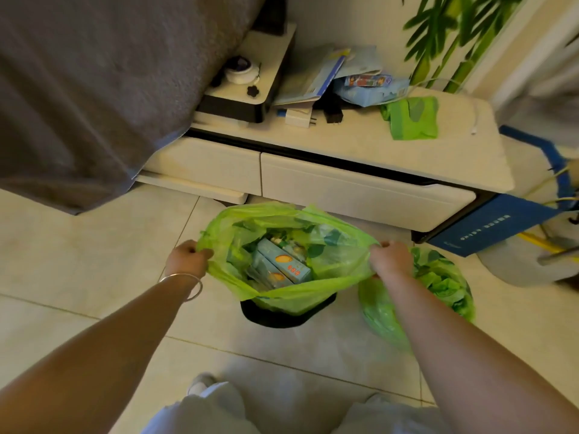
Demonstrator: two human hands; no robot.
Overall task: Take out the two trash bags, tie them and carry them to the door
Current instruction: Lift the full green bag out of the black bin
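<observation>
A green trash bag with small blue cartons inside hangs open over a black bin on the tiled floor. My left hand grips the bag's left rim and my right hand grips its right rim, stretching the mouth wide. The bag's bottom still sits in the bin. A second green trash bag, full and open at the top, stands on the floor just right of the bin, partly hidden by my right forearm.
A low white cabinet with drawers stands right behind the bin, with papers, chargers and a folded green bag on top. A grey bed cover hangs at the left. A blue box and mop bucket sit at the right.
</observation>
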